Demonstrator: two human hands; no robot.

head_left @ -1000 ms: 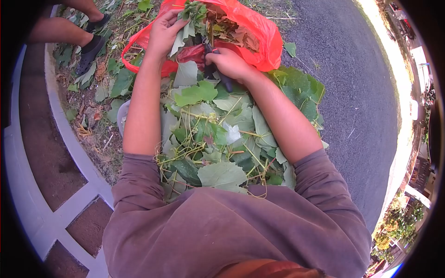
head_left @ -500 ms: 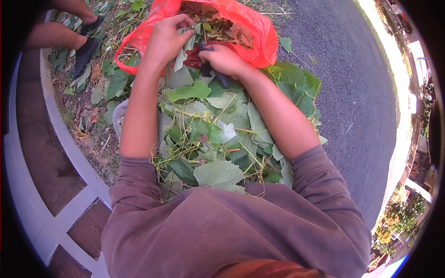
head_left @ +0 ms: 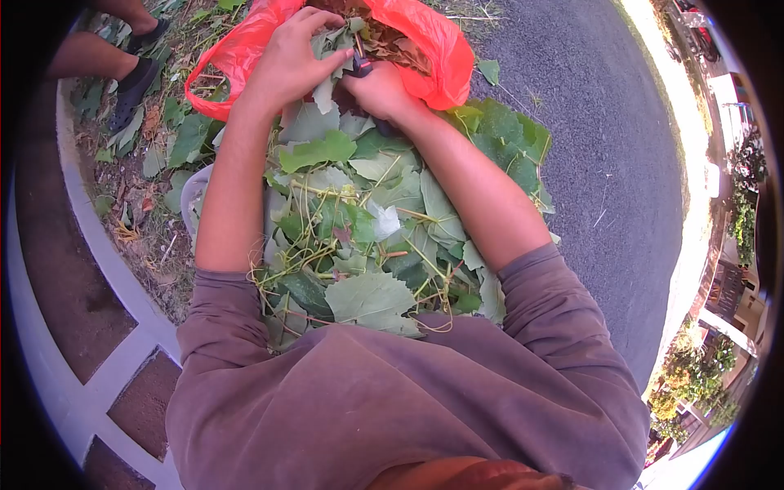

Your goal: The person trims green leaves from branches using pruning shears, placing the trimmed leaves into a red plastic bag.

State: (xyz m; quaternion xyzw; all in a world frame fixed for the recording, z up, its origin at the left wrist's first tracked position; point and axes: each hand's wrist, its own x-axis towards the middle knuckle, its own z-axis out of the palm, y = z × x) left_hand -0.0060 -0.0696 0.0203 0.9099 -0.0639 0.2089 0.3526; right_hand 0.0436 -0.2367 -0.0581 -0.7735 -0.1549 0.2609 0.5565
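My left hand (head_left: pixel 290 61) is at the rim of the red plastic bag (head_left: pixel 445 61), closed on a drooping green leaf (head_left: pixel 324 94). Just right of it, my right hand (head_left: pixel 380 88) grips dark-handled pruning shears (head_left: pixel 359 65), whose tip points up beside the left fingers. Inside the bag lie dry brown and green leaves (head_left: pixel 396 47). A heap of large green leaves and curling vines (head_left: pixel 371 298) fills the space between my forearms, with a small white scrap (head_left: pixel 384 220) on it.
A pale container rim (head_left: pixel 192 196) shows left of the heap. Another person's legs and dark clogs (head_left: pixel 131 94) are at the upper left, on leaf-strewn ground. A concrete curb (head_left: pixel 106 253) curves down the left side. Grey asphalt (head_left: pixel 604 163) lies to the right.
The view has shifted, so the bag and heap sit slightly further left and up. My left fingers are spread a little wider, and the right hand covers more of the shears.
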